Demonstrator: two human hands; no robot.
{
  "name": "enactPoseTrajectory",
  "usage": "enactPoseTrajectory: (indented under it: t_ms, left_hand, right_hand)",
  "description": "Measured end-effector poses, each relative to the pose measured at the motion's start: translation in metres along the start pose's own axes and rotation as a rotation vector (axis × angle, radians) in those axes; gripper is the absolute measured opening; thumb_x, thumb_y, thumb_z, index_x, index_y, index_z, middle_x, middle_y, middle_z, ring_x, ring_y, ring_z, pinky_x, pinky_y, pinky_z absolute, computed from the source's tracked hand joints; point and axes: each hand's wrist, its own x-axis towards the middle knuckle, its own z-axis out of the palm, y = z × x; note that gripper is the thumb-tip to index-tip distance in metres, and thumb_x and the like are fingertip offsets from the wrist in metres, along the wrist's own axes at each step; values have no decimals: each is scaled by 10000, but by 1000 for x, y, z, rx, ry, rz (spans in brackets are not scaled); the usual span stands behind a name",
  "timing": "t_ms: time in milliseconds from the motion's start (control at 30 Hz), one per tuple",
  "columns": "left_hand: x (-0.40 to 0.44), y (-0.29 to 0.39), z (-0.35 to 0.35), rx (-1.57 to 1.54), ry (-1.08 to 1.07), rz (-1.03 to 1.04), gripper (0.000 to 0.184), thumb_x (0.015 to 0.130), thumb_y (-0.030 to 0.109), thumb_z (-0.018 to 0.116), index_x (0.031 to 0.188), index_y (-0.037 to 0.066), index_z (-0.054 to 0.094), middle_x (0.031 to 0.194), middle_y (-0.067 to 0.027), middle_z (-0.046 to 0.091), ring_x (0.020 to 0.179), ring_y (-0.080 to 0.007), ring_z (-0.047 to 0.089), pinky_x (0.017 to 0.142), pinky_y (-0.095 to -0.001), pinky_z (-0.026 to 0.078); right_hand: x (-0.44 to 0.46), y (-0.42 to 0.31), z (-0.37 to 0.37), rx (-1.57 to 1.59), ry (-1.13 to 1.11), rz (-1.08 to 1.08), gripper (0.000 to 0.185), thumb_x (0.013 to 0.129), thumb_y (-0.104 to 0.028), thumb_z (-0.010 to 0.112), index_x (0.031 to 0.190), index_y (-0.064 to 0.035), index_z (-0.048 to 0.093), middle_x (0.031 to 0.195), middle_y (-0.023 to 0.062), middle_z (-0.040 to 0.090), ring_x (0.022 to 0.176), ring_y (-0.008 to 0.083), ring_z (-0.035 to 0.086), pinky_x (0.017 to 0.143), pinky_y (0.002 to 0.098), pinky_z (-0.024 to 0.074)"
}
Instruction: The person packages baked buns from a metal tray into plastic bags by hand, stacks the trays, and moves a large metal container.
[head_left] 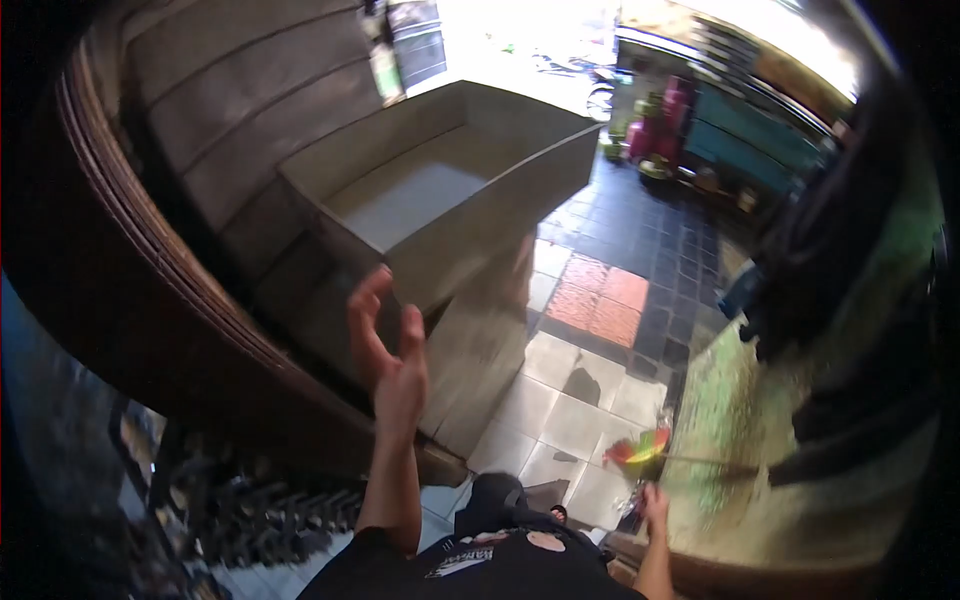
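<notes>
My left hand is raised with thumb and fingers apart and holds nothing. It is close to the near corner of a large open-topped box on a broad base; I cannot tell whether it touches. At the lower right is my right hand, small and blurred, so its grip is unclear. Beside its fingers lies something shiny and clear. Just above that hand is a red, yellow and green duster-like thing with a thin stick pointing right.
Dark cloth hangs along the right, by a worn greenish wall. A dark curved wooden edge runs along the left. Pale floor tiles lead to orange tiles and a bright doorway. Pink and green objects stand at the back.
</notes>
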Motion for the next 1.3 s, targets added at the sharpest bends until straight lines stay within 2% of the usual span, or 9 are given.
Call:
enactPoseTrajectory:
  t_ms: [267, 400, 500, 600, 667, 733, 867, 933, 1300]
  left_hand:
    - [133, -55, -11, -31, 462, -290, 666, 1039, 320, 651, 1564, 7, 387, 1529, -270, 495, 1417, -327, 510, 1184, -423, 386]
    - [207, -82, -28, 369, 229, -480, 781, 1005, 405, 673, 1580, -24, 364, 1585, -322, 448, 1450, -392, 498, 1197, -436, 376]
    - [242, -114, -24, 715, 55, -667, 830, 982, 450, 670, 1559, -67, 373, 1550, -357, 474, 1446, -421, 506, 1204, -443, 378]
    - [250, -117, -17, 1041, 2, -692, 812, 960, 449, 648, 1498, -116, 421, 1434, -385, 558, 1344, -460, 578, 1149, -470, 450]
    - [254, -130, -21, 1210, -185, -740, 644, 943, 319, 618, 1395, -132, 538, 1346, -379, 616, 1260, -491, 624, 1076, -494, 512]
    - [251, -142, -14, 1257, -194, -743, 452, 942, 253, 634, 1202, -117, 632, 1263, -392, 644, 1231, -519, 623, 1046, -525, 518]
    - [249, -148, -12, 1366, -111, -846, 322, 934, 180, 607, 1015, -113, 713, 1129, -367, 694, 1119, -511, 678, 980, -536, 554]
    - [245, -142, -6, 1389, -20, -835, 311, 938, 179, 614, 964, -109, 726, 1085, -362, 703, 1094, -504, 689, 961, -539, 561]
    - [181, -28, -65, 1693, 83, -858, 369, 973, 275, 685, 981, -93, 704, 1018, -345, 705, 1024, -523, 685, 914, -571, 539]
  right_hand:
    - [276, -561, 170, 110, -343, -779, 349, 1097, -378, 601, 1245, -71, 672, 1063, 14, 665, 930, 104, 613, 816, 270, 499]
    - [310, -763, 265, -186, -280, -1327, 471, 1097, -374, 605, 1371, 9, 619, 1303, 136, 674, 1213, 225, 629, 1032, 344, 496]
    - [358, -856, 336, -352, -429, -1262, 612, 1077, -435, 615, 1459, 40, 558, 1444, 209, 625, 1348, 269, 588, 1151, 380, 435]
    - [436, -901, 411, -628, -592, -1053, 795, 1033, -558, 623, 1556, 18, 459, 1552, 196, 550, 1402, 297, 551, 1191, 413, 392]
    - [459, -916, 436, -519, -1070, -760, 665, 1073, -434, 596, 1573, -16, 462, 1528, 158, 562, 1282, 231, 609, 1026, 367, 507]
    - [451, -926, 472, -756, -1075, -692, 663, 1061, -378, 619, 1591, -23, 436, 1486, 158, 592, 1265, 218, 620, 975, 344, 535]
    - [531, -911, 545, -705, -962, -899, 628, 997, -218, 689, 1553, -19, 477, 1325, 183, 669, 1124, 245, 673, 935, 355, 554]
    - [543, -925, 570, -1035, -712, -1410, 610, 961, -155, 671, 1523, 3, 492, 1263, 197, 676, 1084, 255, 676, 935, 380, 552]
    - [418, -929, 642, -708, -1103, -1286, 514, 921, -110, 615, 1404, 61, 575, 1214, 265, 704, 1015, 300, 727, 898, 404, 572]
